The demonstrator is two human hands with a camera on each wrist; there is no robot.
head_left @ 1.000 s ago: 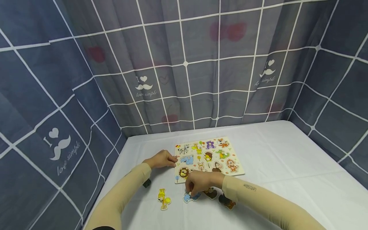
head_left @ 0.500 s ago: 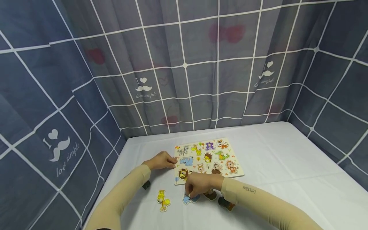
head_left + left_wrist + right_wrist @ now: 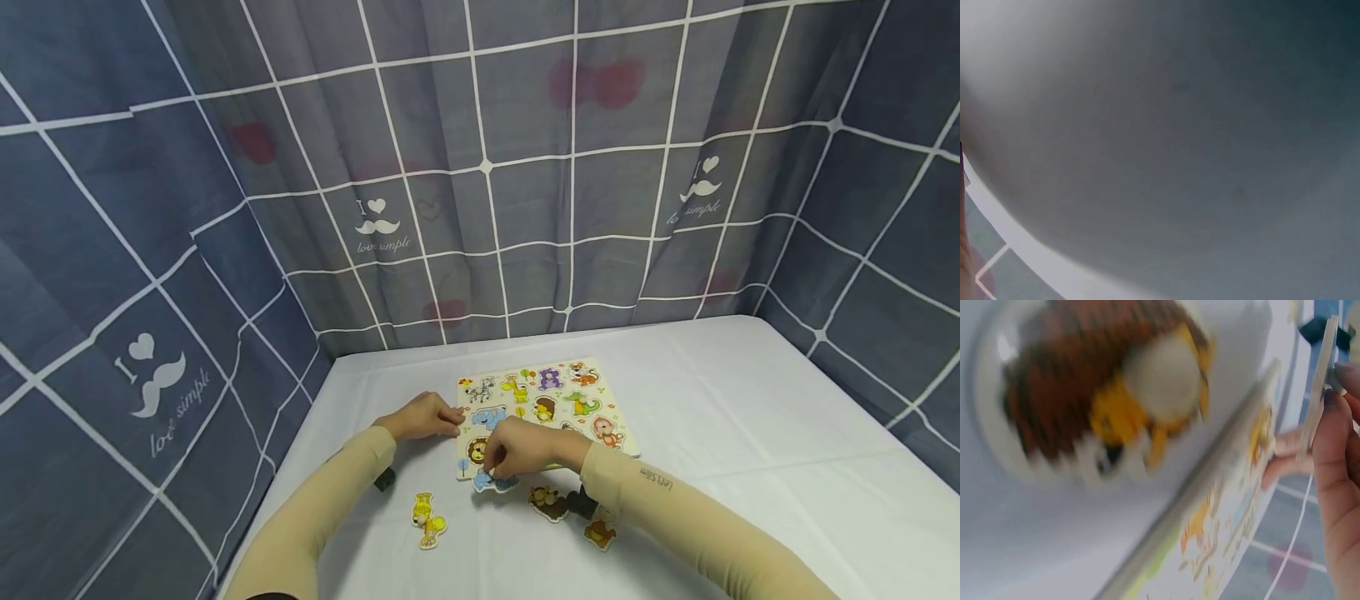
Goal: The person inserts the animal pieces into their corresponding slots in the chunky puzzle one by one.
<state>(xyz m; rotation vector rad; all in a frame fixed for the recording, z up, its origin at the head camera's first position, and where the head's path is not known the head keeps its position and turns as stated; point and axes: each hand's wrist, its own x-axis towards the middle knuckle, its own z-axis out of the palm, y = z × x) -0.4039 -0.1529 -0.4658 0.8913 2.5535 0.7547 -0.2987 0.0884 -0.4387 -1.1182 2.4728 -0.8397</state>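
Blue piece (image 3: 497, 483) | long axis runs left-right | facing unclear | right fingers (image 3: 1335, 453) pinching it

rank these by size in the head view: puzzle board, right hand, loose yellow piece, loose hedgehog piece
Puzzle board
Right hand
Loose yellow piece and loose hedgehog piece: too alike to rank; the first is longer, the second chunkier

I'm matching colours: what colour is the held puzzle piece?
The puzzle piece is blue, clearest in the head view.
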